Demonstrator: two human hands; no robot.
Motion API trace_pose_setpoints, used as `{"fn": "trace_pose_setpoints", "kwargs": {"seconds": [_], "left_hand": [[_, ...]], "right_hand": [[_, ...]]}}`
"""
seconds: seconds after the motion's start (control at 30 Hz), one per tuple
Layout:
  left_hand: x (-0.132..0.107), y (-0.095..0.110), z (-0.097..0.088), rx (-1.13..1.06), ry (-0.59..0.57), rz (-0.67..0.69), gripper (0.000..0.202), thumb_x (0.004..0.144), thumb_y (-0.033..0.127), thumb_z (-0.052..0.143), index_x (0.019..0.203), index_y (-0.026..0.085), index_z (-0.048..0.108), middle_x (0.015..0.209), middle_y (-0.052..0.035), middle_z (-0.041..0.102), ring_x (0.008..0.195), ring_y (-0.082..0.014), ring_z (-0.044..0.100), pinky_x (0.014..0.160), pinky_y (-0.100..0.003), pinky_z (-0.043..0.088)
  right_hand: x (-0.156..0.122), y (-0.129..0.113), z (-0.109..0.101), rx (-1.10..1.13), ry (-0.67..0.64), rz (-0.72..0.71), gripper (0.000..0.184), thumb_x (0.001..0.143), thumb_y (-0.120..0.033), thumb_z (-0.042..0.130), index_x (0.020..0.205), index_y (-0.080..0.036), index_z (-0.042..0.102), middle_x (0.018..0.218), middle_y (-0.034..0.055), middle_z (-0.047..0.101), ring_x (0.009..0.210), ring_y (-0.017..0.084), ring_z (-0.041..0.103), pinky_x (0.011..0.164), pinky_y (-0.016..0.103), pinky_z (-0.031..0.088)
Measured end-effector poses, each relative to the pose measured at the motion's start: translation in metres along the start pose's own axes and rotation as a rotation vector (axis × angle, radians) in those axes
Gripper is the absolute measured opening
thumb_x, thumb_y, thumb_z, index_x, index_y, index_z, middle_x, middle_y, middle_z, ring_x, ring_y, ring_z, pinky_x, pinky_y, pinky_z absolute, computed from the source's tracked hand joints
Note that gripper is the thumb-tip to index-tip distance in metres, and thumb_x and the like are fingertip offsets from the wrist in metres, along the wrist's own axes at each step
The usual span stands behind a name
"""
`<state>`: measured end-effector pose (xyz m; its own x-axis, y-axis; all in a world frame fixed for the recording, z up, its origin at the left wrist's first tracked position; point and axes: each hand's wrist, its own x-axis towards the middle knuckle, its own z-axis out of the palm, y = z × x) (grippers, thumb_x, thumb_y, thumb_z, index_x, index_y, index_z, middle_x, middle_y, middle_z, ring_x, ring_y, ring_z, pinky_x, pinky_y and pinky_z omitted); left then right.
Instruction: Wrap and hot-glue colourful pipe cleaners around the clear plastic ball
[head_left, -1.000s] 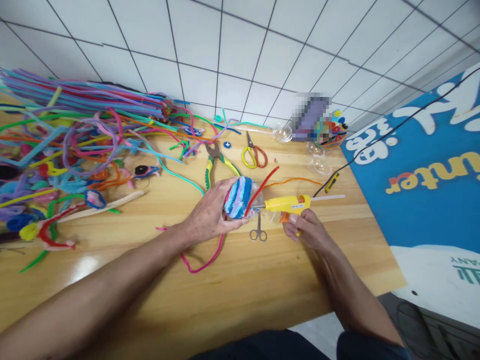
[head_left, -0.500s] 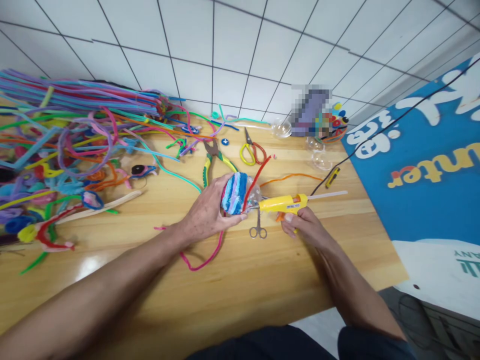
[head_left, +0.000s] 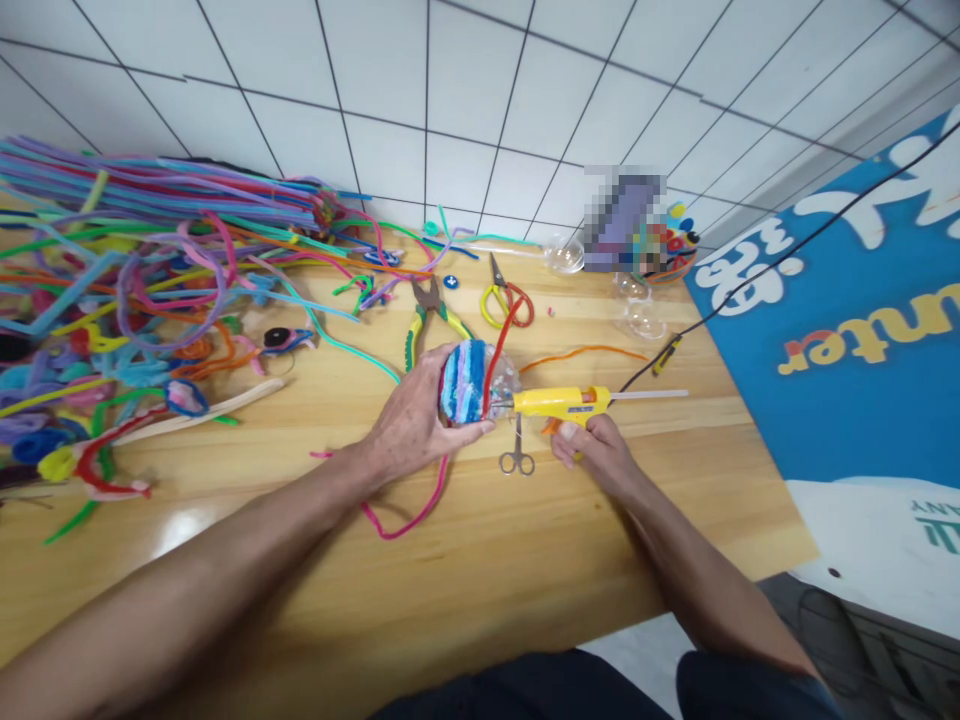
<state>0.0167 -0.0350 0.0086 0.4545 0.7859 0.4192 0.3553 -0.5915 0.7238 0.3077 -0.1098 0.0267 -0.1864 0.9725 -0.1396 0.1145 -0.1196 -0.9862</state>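
Note:
My left hand point(head_left: 420, 405) is closed round a clear ball point(head_left: 463, 382) partly covered with blue, white and purple pipe cleaner stripes. A red pipe cleaner point(head_left: 499, 355) stands up along the edge of the stripes, its far end free. In my right hand point(head_left: 596, 445) is a yellow glue gun point(head_left: 562, 402), with a glue stick point(head_left: 652, 393) jutting from its back. The gun's nozzle points at the ball beside the red pipe cleaner; whether it touches is hard to tell. Below the nozzle lie small metal scissors point(head_left: 517, 460).
Pliers point(head_left: 427, 300), red-and-yellow scissors point(head_left: 496, 298) and a cutter knife point(head_left: 666, 355) lie beyond my hands. Many pipe cleaners point(head_left: 150, 250) are heaped at the left. Clear plastic domes point(head_left: 564, 256) stand near the tiled wall. The gun's black cord point(head_left: 735, 278) runs off right.
The ball has turned slightly in my left hand, and the red pipe cleaner's free end has swung left. My right hand and the glue gun have shifted a little left.

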Motion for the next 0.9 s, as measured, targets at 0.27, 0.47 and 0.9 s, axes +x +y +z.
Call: {"fn": "trace_pose_setpoints", "kwargs": {"seconds": [0.27, 0.47, 0.9], "left_hand": [[-0.0019, -0.0041, 0.0033, 0.018, 0.026, 0.011, 0.098, 0.085, 0.047, 0.092, 0.161, 0.022, 0.036, 0.154, -0.0185, 0.061, 0.141, -0.0377, 0.067, 0.118, -0.056, 0.060], [0.0000, -0.0021, 0.0024, 0.006, 0.016, -0.011, 0.098, 0.083, 0.045, 0.093, 0.161, 0.024, 0.037, 0.154, -0.0183, 0.062, 0.140, -0.0387, 0.068, 0.118, -0.057, 0.060], [-0.0004, -0.0038, 0.0026, 0.007, 0.021, -0.003, 0.096, 0.085, 0.048, 0.092, 0.161, 0.023, 0.038, 0.154, -0.0187, 0.062, 0.140, -0.0384, 0.068, 0.117, -0.057, 0.060]], "right_hand": [[0.0006, -0.0015, 0.0035, 0.004, 0.030, 0.006, 0.060, 0.094, -0.076, 0.073, 0.072, -0.021, 0.065, 0.053, -0.0043, 0.051, 0.047, 0.012, 0.043, 0.048, 0.028, 0.034], [0.0007, -0.0001, 0.0033, 0.000, 0.037, 0.006, 0.062, 0.094, -0.076, 0.073, 0.066, -0.022, 0.061, 0.052, -0.0039, 0.050, 0.047, 0.012, 0.043, 0.048, 0.029, 0.033], [0.0004, -0.0011, 0.0051, -0.007, 0.059, 0.007, 0.061, 0.093, -0.077, 0.073, 0.067, -0.023, 0.060, 0.052, -0.0039, 0.050, 0.048, 0.012, 0.042, 0.049, 0.029, 0.034]]}}
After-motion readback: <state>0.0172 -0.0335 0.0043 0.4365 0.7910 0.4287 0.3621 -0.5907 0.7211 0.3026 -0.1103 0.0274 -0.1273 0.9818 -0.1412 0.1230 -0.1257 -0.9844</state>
